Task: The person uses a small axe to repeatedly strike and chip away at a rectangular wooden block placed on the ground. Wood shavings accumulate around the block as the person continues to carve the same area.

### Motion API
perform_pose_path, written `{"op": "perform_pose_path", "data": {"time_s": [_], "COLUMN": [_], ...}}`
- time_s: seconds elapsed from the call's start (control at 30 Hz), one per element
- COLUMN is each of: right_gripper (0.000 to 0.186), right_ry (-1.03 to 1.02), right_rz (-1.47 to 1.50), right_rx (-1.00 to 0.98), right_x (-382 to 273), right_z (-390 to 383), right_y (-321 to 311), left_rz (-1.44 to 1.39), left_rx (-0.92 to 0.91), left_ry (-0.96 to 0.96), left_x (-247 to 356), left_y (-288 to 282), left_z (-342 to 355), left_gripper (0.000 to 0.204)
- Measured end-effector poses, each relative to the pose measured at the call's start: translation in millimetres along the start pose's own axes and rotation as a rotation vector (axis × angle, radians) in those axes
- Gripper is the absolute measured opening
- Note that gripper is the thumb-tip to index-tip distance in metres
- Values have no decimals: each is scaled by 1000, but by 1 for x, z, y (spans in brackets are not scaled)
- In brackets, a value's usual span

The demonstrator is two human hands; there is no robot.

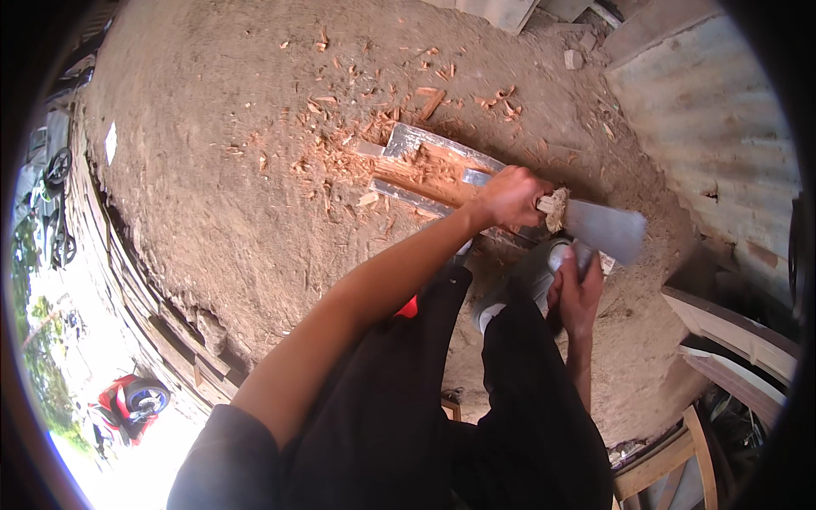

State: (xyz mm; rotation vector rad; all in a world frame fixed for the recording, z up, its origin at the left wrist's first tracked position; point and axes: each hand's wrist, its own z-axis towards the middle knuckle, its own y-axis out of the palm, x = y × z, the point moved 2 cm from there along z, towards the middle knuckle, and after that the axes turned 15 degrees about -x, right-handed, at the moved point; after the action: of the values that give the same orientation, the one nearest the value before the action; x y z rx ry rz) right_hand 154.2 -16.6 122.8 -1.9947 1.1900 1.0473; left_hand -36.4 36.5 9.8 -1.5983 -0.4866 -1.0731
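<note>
My left hand (510, 197) is closed round a pale wooden piece with a frayed, fibrous end (555, 211), held over the right end of a long worn trough-like block (438, 161) on the ground, reddish wood inside with scuffed silvery edges. My right hand (576, 289) grips the grey handle of a hatchet (608, 234), whose broad, slightly blurred metal blade is beside the frayed end; I cannot tell whether they touch. Reddish wood shavings (323, 161) lie around the block. My feet, in grey shoes, are beneath my hands.
Dirt ground (212, 195) surrounds me. A corrugated metal sheet (697, 144) stands at right, with wooden boards (722, 323) and a wooden frame (697, 450) below it. Stacked planks (144, 297) edge the left side; beyond are a red motorbike (119, 408) and bright daylight.
</note>
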Motion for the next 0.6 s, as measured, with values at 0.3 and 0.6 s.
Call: {"op": "perform_pose_path", "data": {"time_s": [0.3, 0.6], "right_gripper": [24, 25], "right_ry": [62, -2], "right_rz": [-152, -51], "right_rx": [-59, 51], "right_x": [-9, 5], "right_z": [-3, -7], "right_y": [5, 12], "left_rz": [34, -73], "left_rx": [-54, -42], "left_ry": [18, -83], "left_x": [-8, -10], "left_y": [5, -8], "left_z": [-3, -2], "left_gripper": [35, 31]}}
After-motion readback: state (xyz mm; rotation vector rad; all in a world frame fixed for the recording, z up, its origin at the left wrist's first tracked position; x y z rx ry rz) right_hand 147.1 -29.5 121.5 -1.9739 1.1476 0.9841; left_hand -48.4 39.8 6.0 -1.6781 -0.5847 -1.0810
